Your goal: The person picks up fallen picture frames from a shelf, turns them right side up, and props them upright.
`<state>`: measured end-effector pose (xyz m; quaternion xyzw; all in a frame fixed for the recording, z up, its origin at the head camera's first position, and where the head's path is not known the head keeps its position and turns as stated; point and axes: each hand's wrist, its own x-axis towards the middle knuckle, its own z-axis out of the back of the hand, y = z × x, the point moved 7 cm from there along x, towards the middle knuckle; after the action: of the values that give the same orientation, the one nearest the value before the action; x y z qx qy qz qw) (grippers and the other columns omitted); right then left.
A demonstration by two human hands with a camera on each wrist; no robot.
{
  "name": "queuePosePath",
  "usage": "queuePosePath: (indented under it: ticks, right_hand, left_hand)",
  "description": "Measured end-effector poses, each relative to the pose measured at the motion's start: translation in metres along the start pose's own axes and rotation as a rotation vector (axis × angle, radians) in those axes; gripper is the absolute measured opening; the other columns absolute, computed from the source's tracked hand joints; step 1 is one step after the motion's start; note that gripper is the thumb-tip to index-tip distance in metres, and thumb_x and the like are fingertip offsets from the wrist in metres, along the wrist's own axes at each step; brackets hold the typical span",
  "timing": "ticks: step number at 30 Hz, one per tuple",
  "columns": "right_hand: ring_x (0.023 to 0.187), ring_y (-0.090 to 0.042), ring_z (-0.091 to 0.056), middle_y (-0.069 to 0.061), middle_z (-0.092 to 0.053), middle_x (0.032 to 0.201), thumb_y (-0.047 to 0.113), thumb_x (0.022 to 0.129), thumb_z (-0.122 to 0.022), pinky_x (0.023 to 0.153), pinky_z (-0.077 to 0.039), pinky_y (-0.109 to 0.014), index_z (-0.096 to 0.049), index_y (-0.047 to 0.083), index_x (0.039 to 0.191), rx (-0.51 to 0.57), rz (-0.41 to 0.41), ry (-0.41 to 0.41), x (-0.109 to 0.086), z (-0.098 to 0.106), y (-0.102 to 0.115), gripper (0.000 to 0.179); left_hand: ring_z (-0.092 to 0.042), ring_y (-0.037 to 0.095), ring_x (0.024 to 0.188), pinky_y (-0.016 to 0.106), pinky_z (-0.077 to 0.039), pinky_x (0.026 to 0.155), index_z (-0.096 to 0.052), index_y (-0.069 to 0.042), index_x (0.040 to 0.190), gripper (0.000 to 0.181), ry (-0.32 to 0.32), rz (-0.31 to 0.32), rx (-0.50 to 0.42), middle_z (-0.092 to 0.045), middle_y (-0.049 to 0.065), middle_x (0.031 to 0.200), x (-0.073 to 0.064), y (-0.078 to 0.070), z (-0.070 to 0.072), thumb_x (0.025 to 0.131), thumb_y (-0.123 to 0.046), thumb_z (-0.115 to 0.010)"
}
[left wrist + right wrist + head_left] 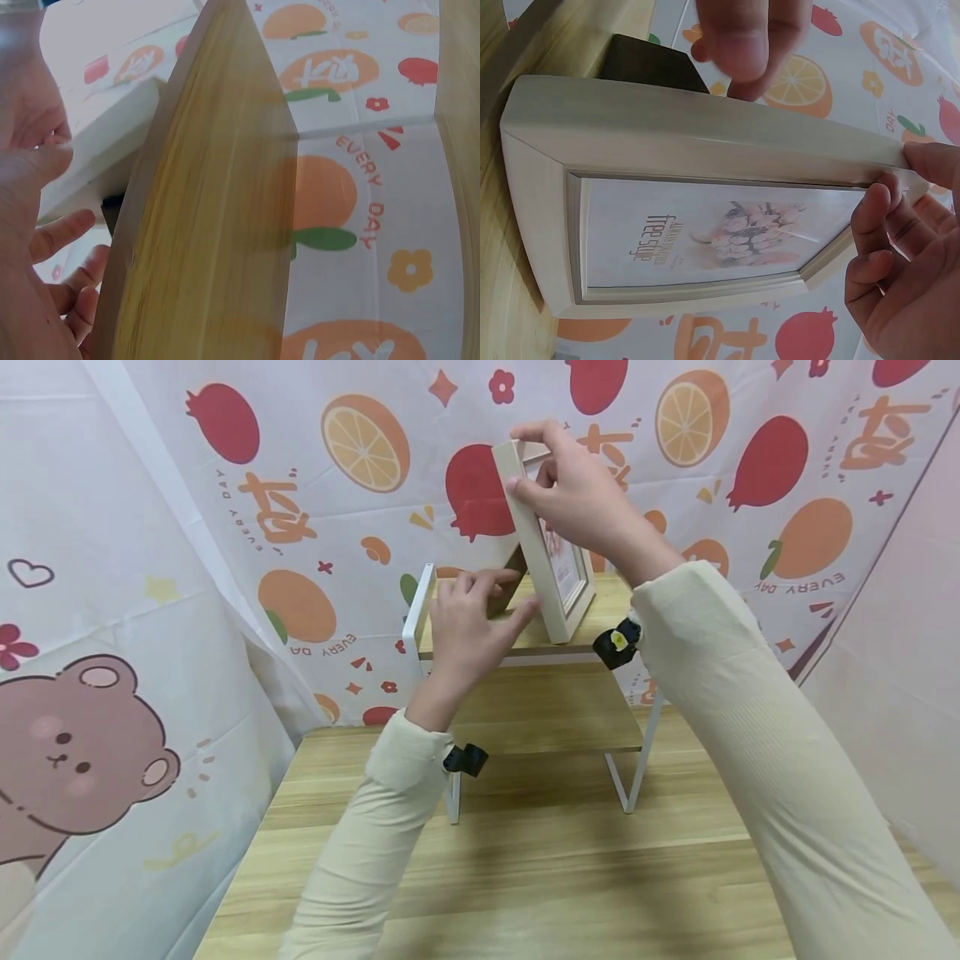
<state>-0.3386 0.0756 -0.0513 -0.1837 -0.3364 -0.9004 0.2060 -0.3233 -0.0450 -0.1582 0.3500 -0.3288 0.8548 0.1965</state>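
Note:
A cream picture frame stands tilted on the upper board of a small two-tier shelf. Behind its pane is a flower print with lettering. My right hand grips the frame's top edge, thumb on the front side and fingers over the top. Lower down, my left hand is at the frame's back left, fingers loosely bent, beside the dark back stand, which slants out from the frame. Whether its fingertips touch the stand or the frame is hard to tell.
The shelf's lower board and white metal legs stand on a wood-grain table. A fruit-printed cloth hangs close behind. A bear-printed curtain is at the left, and a pale one at the right.

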Motion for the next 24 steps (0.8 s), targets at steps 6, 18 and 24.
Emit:
queuePosePath:
  ticks: [6,18,24]
  right_hand:
    - [0.081,-0.015,-0.047,-0.002,-0.052,0.088,0.034,0.098,-0.051,0.074,-0.040,-0.027,-0.030,0.027,0.148,-0.008,0.013,-0.009,0.000,0.000,0.000,0.055]
    - [0.082,-0.015,-0.049,-0.002,-0.052,0.088,0.033,0.099,-0.050,0.075,-0.042,-0.025,-0.030,0.027,0.148,-0.027,0.023,-0.016,0.001,0.000,0.001,0.054]
    - [0.078,-0.015,-0.046,-0.003,-0.051,0.088,0.035,0.098,-0.051,0.071,-0.043,-0.025,-0.027,0.028,0.149,-0.056,0.011,0.008,0.001,0.000,0.002,0.056]
  left_hand:
    - [-0.049,0.026,0.098,0.045,-0.035,0.092,-0.065,-0.013,0.119,0.056,0.010,0.000,0.009,-0.063,0.008,0.104,-0.001,-0.011,-0.008,0.078,-0.051,-0.074]
    - [-0.052,0.024,0.086,0.039,-0.039,0.080,-0.058,-0.007,0.111,0.058,-0.054,0.011,0.029,-0.065,0.007,0.096,-0.001,-0.020,-0.018,0.078,-0.051,-0.075]
    - [-0.051,0.024,0.085,0.039,-0.038,0.079,-0.057,-0.006,0.111,0.051,-0.038,0.049,0.003,-0.064,0.007,0.096,-0.001,-0.019,-0.020,0.081,-0.042,-0.075]
